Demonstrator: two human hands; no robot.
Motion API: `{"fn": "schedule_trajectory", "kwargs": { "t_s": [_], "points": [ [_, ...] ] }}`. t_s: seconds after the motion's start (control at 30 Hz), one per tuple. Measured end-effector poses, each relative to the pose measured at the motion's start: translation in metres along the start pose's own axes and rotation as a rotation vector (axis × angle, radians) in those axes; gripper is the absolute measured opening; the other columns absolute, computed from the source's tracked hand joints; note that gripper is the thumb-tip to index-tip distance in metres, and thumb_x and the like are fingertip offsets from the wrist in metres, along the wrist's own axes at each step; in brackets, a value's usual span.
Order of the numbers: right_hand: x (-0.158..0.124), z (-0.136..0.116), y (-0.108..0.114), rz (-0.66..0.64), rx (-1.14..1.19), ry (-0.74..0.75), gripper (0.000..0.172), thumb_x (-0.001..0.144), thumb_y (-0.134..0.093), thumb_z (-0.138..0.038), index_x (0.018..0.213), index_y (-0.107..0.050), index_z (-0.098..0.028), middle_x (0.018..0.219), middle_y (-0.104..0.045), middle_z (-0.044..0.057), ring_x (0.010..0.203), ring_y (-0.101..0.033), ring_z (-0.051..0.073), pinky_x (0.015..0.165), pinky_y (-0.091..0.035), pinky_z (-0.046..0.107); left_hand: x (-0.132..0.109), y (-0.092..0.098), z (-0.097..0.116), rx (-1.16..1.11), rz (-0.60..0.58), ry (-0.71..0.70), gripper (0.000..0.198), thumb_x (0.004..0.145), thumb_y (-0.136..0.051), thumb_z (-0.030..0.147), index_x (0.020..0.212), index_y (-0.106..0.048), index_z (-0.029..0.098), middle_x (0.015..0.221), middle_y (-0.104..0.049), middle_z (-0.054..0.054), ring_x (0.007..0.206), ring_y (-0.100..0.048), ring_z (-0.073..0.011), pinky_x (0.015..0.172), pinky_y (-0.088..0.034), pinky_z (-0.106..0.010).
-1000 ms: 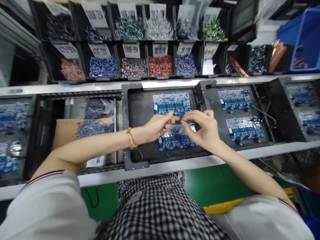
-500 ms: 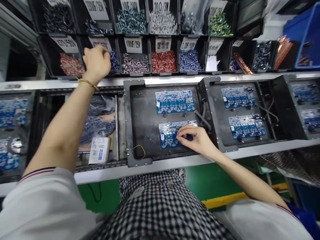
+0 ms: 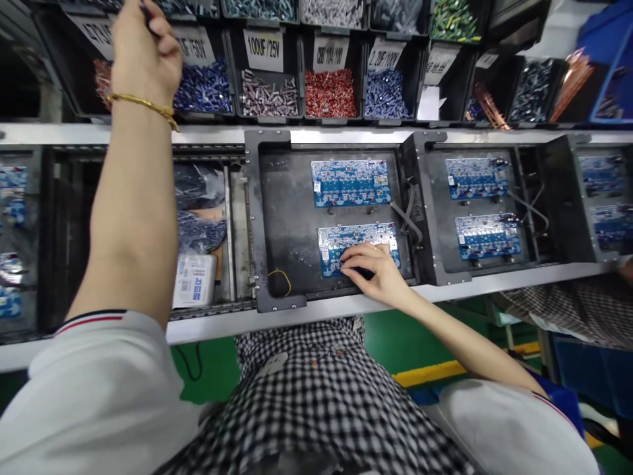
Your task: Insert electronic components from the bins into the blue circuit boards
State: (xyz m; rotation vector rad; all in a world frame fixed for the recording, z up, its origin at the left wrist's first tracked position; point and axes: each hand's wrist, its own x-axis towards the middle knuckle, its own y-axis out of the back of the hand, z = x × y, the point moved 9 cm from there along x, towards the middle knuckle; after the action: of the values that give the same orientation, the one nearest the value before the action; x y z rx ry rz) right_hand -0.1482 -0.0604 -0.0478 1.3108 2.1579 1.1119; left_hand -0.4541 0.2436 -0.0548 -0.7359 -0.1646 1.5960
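My left hand (image 3: 148,59) is raised in front of the parts bins at the upper left, its fingers curled round a small dark component (image 3: 145,13) that is mostly hidden. Over the lower blue circuit board (image 3: 329,241), my right hand (image 3: 373,270) has thumb and fingertips pinched together near the board's front edge. What those fingertips hold, if anything, is too small to make out. A second blue circuit board (image 3: 351,181) lies behind the first in the same black tray (image 3: 287,198).
Bins of red capacitors (image 3: 329,92), blue capacitors (image 3: 205,86) and other parts line the back. A neighbouring tray (image 3: 440,237) with more boards stands to the right. A white box (image 3: 194,280) and a yellow wire (image 3: 281,277) lie nearer the left.
My left hand has risen from the lower bins, up and left, and a dark component now shows in its fingers. My right hand has shifted slightly left along the board. The view has tilted down.
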Motion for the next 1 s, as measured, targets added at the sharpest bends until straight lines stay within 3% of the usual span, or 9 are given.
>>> {"fn": "schedule_trajectory", "kwargs": {
  "t_s": [0.03,0.1,0.2,0.3,0.47,0.63,0.87,1.0],
  "points": [
    [0.000,0.000,0.000,-0.002,0.005,0.008,0.011,0.086,-0.057,-0.020,0.079,-0.065,-0.019,0.094,-0.070,0.004,0.090,-0.063,0.019,0.079,-0.033,0.037,-0.006,-0.005,0.013,-0.178,-0.019,-0.106,0.040,0.102,-0.013,0.042,0.074,-0.036,0.026,0.056,-0.026,0.000,0.052,-0.020,-0.0162,0.044,-0.017,-0.008],
    [0.000,0.001,0.000,-0.009,0.019,0.011,0.011,0.087,-0.056,-0.020,0.080,-0.064,-0.019,0.094,-0.070,0.004,0.091,-0.062,0.019,0.079,-0.034,0.037,-0.022,-0.017,0.027,-0.313,-0.059,-0.238,0.041,0.103,-0.008,0.029,0.078,-0.039,0.019,0.057,-0.048,0.009,0.057,-0.023,-0.0052,0.043,-0.012,-0.008],
    [-0.001,0.001,0.000,-0.036,0.022,0.007,0.012,0.088,-0.053,-0.020,0.082,-0.063,-0.020,0.096,-0.070,0.005,0.091,-0.062,0.019,0.079,-0.034,0.037,-0.049,-0.048,0.011,-0.249,-0.147,-0.159,0.034,0.102,-0.020,0.029,0.083,-0.046,0.017,0.053,-0.049,0.009,0.051,-0.027,-0.0004,0.044,-0.014,-0.008],
    [-0.001,-0.001,-0.001,-0.083,-0.023,0.033,0.014,0.089,-0.050,-0.018,0.082,-0.062,-0.020,0.098,-0.070,0.004,0.092,-0.061,0.019,0.079,-0.032,0.037,-0.083,-0.075,-0.032,-0.143,-0.143,-0.006,0.021,0.101,-0.033,0.016,0.091,-0.051,0.015,0.050,-0.045,0.008,0.048,-0.030,0.0002,0.041,-0.017,-0.009],
    [0.001,-0.010,-0.001,-0.134,-0.127,0.118,0.014,0.091,-0.047,-0.016,0.085,-0.059,-0.020,0.098,-0.069,0.003,0.092,-0.060,0.017,0.077,-0.025,0.037,-0.152,-0.112,-0.120,-0.077,-0.225,0.227,0.022,0.096,-0.036,0.004,0.091,-0.057,0.007,0.066,-0.055,0.001,0.044,-0.034,0.0016,0.039,-0.021,-0.009],
    [0.004,-0.017,0.000,-0.179,-0.238,0.154,0.016,0.093,-0.045,-0.017,0.087,-0.059,-0.019,0.098,-0.070,0.003,0.091,-0.059,0.017,0.075,-0.022,0.037,-0.200,-0.110,-0.175,0.023,-0.209,0.407,0.017,0.090,-0.046,0.003,0.085,-0.062,0.004,0.074,-0.060,-0.004,0.043,-0.032,0.0022,0.038,-0.019,-0.010],
    [0.004,-0.025,-0.008,-0.202,-0.417,0.224,0.021,0.094,-0.044,-0.017,0.081,-0.061,-0.017,0.095,-0.071,0.002,0.086,-0.058,0.017,0.072,-0.020,0.036,-0.225,-0.105,-0.198,0.041,-0.215,0.521,0.019,0.091,-0.051,0.010,0.081,-0.066,0.003,0.072,-0.058,-0.005,0.044,-0.034,0.0014,0.040,-0.023,-0.011],
    [0.014,-0.021,0.007,-0.146,-0.385,0.133,0.019,0.093,-0.050,-0.025,0.080,-0.062,-0.019,0.088,-0.073,0.003,0.082,-0.062,0.018,0.073,-0.022,0.035,-0.235,-0.105,-0.212,0.064,-0.248,0.574,0.027,0.093,-0.051,0.022,0.079,-0.066,0.004,0.070,-0.055,-0.003,0.045,-0.034,0.0006,0.040,-0.022,-0.012]
  ]
}}
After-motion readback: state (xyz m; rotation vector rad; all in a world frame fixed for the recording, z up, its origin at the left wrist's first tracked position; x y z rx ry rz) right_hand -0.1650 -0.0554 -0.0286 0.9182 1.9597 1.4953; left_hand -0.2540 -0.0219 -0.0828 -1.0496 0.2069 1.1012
